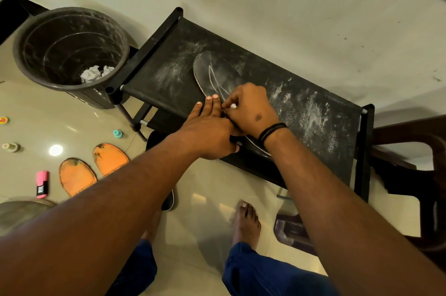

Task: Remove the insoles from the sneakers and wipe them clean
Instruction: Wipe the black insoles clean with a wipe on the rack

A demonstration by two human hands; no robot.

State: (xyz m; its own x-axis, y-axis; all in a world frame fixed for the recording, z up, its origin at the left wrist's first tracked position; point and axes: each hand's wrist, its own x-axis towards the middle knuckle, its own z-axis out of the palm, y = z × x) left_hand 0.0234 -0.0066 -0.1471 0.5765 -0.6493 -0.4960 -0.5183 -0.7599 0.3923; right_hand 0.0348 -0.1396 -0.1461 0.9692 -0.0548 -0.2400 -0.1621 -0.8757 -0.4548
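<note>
So the insoles look to be out already: two orange insoles (94, 170) lie on the floor, and a dark insole (212, 73) lies flat on the dusty black rack (313, 112). The left hand (207, 126) presses on it with straight fingers while the right hand (251, 107) pinches something small and white. Wiping seems underway, not finished; no sneakers clearly visible.

Both hands hide the dark insole's (217, 73) near end.
</note>
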